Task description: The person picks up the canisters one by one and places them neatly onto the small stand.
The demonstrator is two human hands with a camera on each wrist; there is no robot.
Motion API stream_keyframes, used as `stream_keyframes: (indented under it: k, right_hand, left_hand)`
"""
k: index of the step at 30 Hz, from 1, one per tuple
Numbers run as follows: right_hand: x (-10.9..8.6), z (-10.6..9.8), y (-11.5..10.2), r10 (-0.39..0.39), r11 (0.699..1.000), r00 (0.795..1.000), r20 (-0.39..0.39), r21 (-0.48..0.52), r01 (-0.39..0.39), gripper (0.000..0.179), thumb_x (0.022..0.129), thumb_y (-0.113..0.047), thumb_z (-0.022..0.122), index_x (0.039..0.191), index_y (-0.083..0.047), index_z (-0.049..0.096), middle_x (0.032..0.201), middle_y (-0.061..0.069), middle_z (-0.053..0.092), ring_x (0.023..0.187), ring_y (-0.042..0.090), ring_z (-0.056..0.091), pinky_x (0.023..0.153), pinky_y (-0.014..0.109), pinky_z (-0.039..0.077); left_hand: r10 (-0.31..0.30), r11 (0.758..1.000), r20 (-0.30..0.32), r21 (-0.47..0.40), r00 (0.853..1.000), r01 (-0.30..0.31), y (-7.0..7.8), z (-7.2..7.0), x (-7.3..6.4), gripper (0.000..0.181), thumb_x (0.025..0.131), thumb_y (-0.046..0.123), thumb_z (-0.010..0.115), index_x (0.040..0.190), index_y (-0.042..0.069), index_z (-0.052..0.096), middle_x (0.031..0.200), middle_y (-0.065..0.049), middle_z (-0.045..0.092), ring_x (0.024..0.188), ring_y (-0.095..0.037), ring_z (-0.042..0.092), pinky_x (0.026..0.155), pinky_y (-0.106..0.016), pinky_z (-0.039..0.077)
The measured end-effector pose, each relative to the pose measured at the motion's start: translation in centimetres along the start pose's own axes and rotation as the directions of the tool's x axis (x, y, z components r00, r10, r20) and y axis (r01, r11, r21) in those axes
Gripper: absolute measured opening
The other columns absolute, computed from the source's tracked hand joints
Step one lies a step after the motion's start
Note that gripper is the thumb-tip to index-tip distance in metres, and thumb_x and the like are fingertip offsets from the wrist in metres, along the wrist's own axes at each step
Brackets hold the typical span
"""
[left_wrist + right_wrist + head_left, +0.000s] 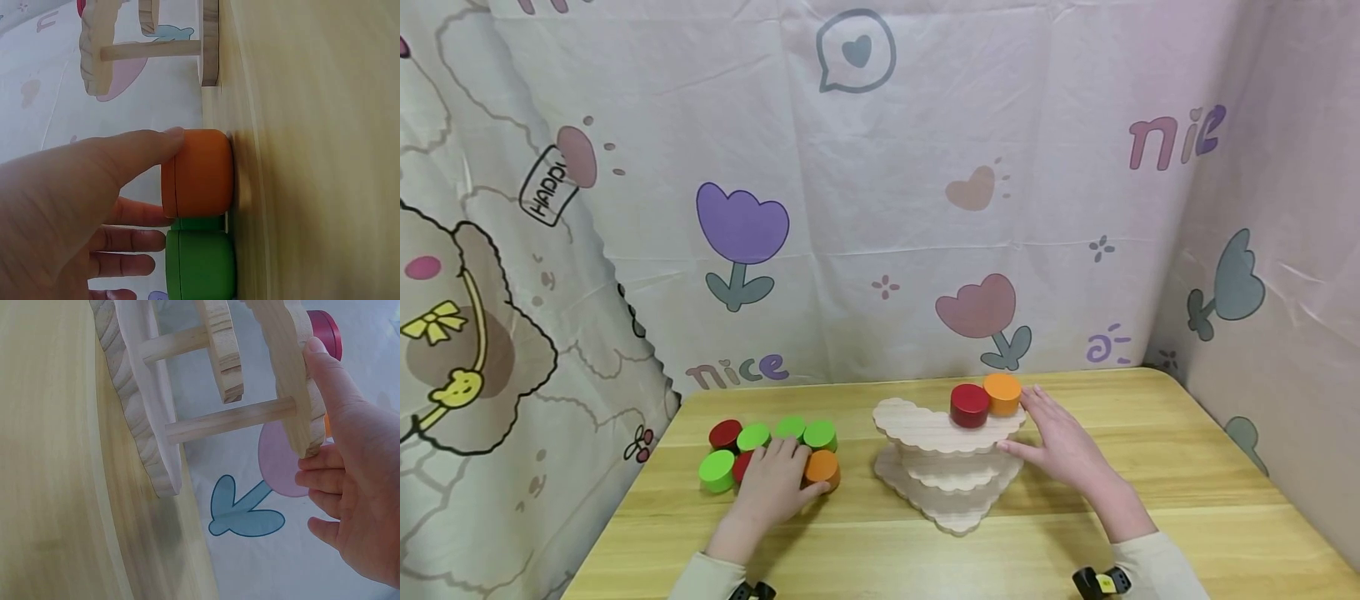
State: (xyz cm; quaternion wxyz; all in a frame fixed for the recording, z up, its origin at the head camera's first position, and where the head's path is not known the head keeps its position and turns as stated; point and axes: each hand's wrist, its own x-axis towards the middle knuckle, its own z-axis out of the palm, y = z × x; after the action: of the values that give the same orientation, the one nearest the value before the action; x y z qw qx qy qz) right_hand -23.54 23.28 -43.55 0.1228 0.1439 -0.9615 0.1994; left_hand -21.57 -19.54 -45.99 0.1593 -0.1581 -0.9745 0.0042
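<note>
My left hand [778, 483] is over a cluster of small round tins at the left. Its thumb and index finger pinch an orange round tin [203, 175], which stands on the table. Beside that tin is a green tin [203, 265]. My right hand [1067, 442] holds the right corner of a tiered wooden stand [917, 425], thumb at the front edge of the top shelf and fingers around its side. On that scalloped shelf sit a red tin [970, 406] and another orange tin [1003, 394], close together. In the right wrist view, dowels [231, 419] join the shelves.
Several green tins [717, 472] and a red tin [726, 435] stand around my left hand, which partly covers another red one. The light wooden table [880, 550] carries everything. Behind it hangs a patterned cloth [880, 183], which also runs down both sides.
</note>
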Motion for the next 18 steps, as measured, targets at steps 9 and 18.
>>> stream_keyframes:
  k: [9,18]
  right_hand:
    - [0.0,-0.12,-0.13,0.001,1.0,1.0,-0.002,0.005,-0.001,0.096,0.08,-0.064,0.066,0.144,0.003,0.041,0.153,0.024,0.036,0.144,0.044,0.028,0.113,0.06,0.027]
    - [-0.06,-0.16,-0.06,0.0,1.0,1.0,-0.004,0.007,0.0,0.096,0.08,-0.064,0.066,0.144,0.003,0.041,0.152,0.024,0.037,0.144,0.044,0.028,0.113,0.06,0.026]
  left_hand:
    - [0.032,0.998,0.018,-0.059,0.999,-0.031,0.23,0.03,0.14,0.057,0.076,0.058,0.073,0.1,0.008,0.064,0.099,-0.007,0.059,0.096,-0.026,0.054,0.077,-0.04,0.041]
    - [0.048,0.995,0.036,-0.094,0.998,-0.045,0.35,0.31,0.19,0.053,0.076,0.057,0.072,0.097,0.01,0.064,0.099,-0.005,0.059,0.098,-0.025,0.054,0.08,-0.04,0.041]
